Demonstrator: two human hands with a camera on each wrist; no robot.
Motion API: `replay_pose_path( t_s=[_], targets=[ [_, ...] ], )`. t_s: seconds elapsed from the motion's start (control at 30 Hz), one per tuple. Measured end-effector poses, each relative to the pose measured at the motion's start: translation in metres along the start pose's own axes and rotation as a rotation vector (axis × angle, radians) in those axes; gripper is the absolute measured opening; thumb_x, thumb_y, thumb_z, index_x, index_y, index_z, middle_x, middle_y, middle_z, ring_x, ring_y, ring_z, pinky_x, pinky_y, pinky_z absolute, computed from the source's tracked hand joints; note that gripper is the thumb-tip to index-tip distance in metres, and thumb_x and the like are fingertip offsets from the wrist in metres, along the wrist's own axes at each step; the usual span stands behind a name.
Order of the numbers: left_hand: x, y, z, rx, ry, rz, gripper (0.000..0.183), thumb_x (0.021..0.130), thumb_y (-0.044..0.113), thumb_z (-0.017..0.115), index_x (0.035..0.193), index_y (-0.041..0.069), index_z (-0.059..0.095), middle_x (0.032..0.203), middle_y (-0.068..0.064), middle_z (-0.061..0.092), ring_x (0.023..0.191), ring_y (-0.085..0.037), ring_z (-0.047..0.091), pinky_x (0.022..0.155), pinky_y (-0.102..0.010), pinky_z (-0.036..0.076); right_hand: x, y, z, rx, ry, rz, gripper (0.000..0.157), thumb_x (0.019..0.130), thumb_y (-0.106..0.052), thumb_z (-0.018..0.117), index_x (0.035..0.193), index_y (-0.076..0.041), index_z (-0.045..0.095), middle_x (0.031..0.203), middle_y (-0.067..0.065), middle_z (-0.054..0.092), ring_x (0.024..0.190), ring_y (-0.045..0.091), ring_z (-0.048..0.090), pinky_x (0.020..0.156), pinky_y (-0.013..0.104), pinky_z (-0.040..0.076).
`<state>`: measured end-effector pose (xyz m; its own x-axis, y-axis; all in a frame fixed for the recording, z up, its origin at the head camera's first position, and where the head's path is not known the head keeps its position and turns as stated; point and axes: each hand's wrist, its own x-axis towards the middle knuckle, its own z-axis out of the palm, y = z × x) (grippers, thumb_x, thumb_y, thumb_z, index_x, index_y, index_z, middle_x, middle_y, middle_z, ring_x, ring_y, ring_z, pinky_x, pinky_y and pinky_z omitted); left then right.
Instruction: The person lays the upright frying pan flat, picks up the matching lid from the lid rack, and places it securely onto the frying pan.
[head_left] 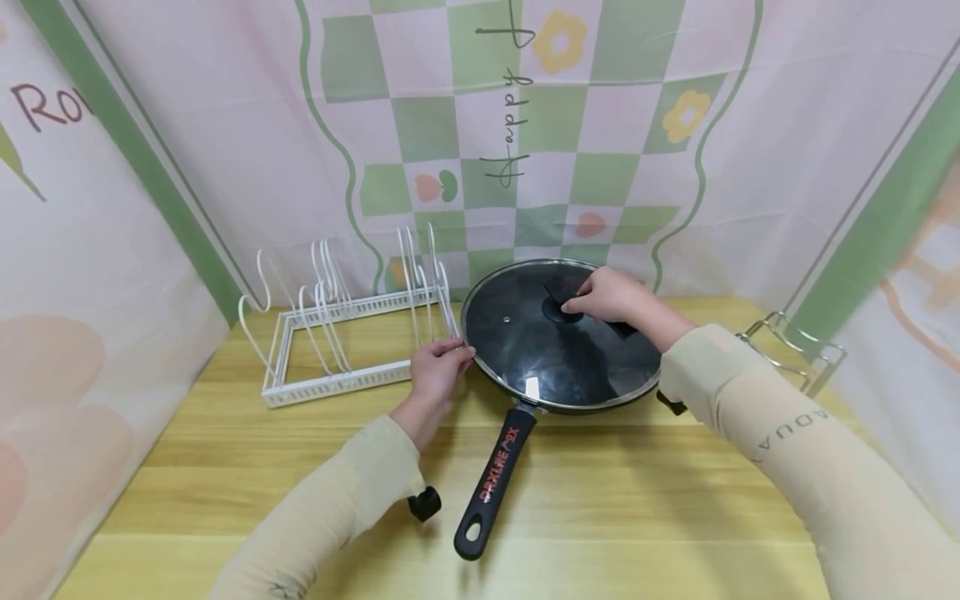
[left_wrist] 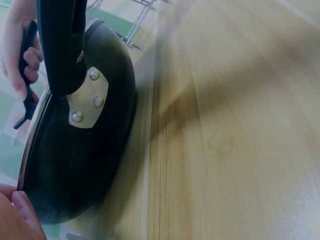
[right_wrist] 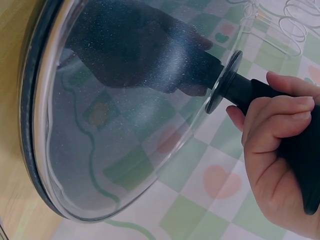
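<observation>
A glass lid with a steel rim and a vent hole lies over a black frying pan, close along its rim. My right hand grips the lid's black knob, fingers curled round it in the right wrist view. At the left side of the rim is my left hand; thumb and finger meet at the pan's edge in the left wrist view. The pan's long black handle, with red lettering, points toward me. Steel rivets fasten it to the pan.
Left of the pan stands a white wire rack with upright loops, close to my left hand. A silver wire stand is at the right, partly behind my right sleeve. Patterned cloth hangs behind the wooden table.
</observation>
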<state>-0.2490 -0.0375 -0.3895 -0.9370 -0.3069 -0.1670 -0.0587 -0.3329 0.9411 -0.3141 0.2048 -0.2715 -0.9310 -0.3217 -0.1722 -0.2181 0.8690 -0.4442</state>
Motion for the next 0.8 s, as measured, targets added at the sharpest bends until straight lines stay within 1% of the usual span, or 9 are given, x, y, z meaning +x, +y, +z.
replay_pose_path(
  t_s=[0.17,0.23,0.33,0.47,0.6,0.8],
  targets=[
    [0.0004,-0.0014,0.0001,-0.002,0.0,0.014,0.029,0.084,-0.014,0.07,0.113,-0.016,0.067,0.099,-0.013,0.064,0.069,-0.008,0.063,0.07,-0.019,0.055,0.0014,0.0001,0.0009,-0.01,0.0,-0.005,0.038,0.1,-0.032,0.065,0.106,0.004,0.076,0.062,0.006,0.062,0.055,0.016,0.053,0.058,0.032,0.042],
    [0.0007,-0.0016,0.0004,-0.002,-0.005,0.02,0.029,0.085,-0.014,0.069,0.114,-0.016,0.066,0.1,-0.012,0.063,0.069,-0.008,0.062,0.07,-0.019,0.055,0.0016,0.0005,0.0008,-0.004,-0.002,-0.003,0.039,0.099,-0.032,0.065,0.108,0.004,0.075,0.061,0.006,0.061,0.055,0.016,0.052,0.058,0.032,0.043],
    [0.0009,-0.0017,0.0009,-0.004,-0.008,0.024,0.03,0.085,-0.015,0.068,0.114,-0.017,0.065,0.099,-0.011,0.061,0.07,-0.008,0.061,0.07,-0.018,0.054,0.0012,0.0006,-0.0001,0.01,-0.006,-0.001,0.037,0.1,-0.032,0.065,0.105,0.004,0.075,0.057,0.003,0.056,0.052,0.015,0.05,0.056,0.032,0.042],
    [-0.0001,-0.001,0.0015,-0.009,-0.002,0.02,0.03,0.085,-0.015,0.068,0.114,-0.017,0.064,0.097,-0.01,0.06,0.07,-0.008,0.061,0.071,-0.019,0.055,0.0009,0.0004,-0.0016,-0.002,-0.016,-0.011,0.036,0.1,-0.031,0.064,0.097,0.003,0.075,0.053,-0.001,0.05,0.048,0.014,0.046,0.054,0.032,0.04],
    [0.0,-0.0007,0.0022,-0.022,0.0,0.011,0.029,0.085,-0.016,0.067,0.114,-0.017,0.064,0.095,-0.009,0.06,0.071,-0.008,0.061,0.071,-0.019,0.055,0.0015,-0.0003,-0.0017,-0.018,-0.02,-0.016,0.036,0.1,-0.032,0.064,0.095,0.002,0.074,0.052,-0.001,0.05,0.048,0.014,0.046,0.055,0.032,0.04],
    [0.0004,-0.0022,0.0032,-0.021,-0.001,0.008,0.029,0.086,-0.016,0.066,0.115,-0.016,0.063,0.095,-0.009,0.06,0.071,-0.008,0.061,0.072,-0.019,0.055,0.0019,0.0003,-0.0016,-0.022,-0.027,-0.011,0.036,0.1,-0.032,0.064,0.099,0.003,0.074,0.054,0.0,0.052,0.05,0.015,0.048,0.057,0.032,0.041]
  ],
)
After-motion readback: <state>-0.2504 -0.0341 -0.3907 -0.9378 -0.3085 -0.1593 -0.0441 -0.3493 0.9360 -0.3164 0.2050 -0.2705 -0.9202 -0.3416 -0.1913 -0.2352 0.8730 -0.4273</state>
